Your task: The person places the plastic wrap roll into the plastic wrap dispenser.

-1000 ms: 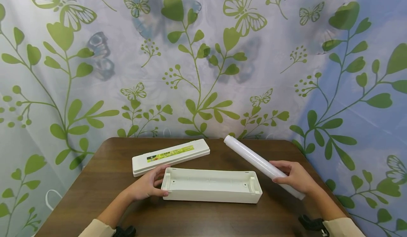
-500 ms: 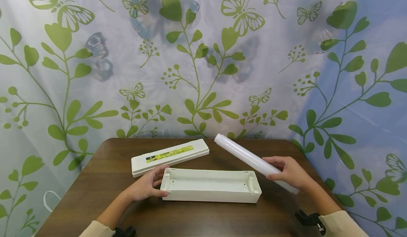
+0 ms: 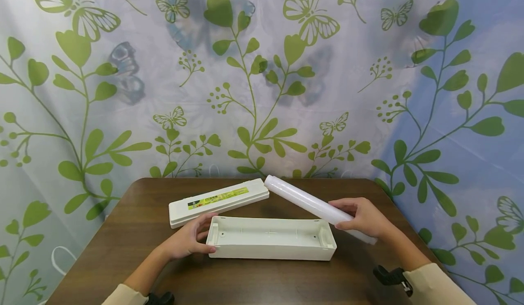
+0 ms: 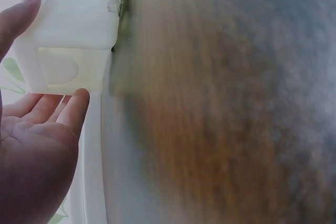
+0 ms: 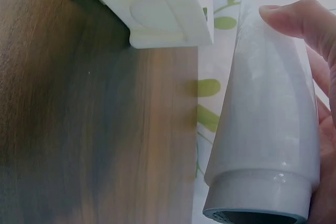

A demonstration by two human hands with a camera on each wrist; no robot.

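Note:
My left hand (image 3: 188,238) grips the left end of a white plastic box (image 3: 272,252), thumb at the front wall and fingers at the back corner. The box is lidless, and its hollow inside faces up. In the left wrist view the box's end wall (image 4: 63,72) lies between thumb and fingertips. My right hand (image 3: 363,217) holds a roll of clear plastic wrap (image 3: 300,199), slanted with its far end toward the back left. The right wrist view shows the roll's near end with its core (image 5: 257,195) sticking out, thumb on one side and fingers on the other.
Behind the box lies its long white lid (image 3: 221,201) with a yellow-green label, close to the roll's far end. All of it is on a brown wooden table (image 3: 262,282). A curtain (image 3: 262,91) with leaves and butterflies hangs behind the table's back edge.
My right hand has carried the roll leftward, bringing its far end from right of the lid to beside the lid's right end. My left hand keeps its hold on the box.

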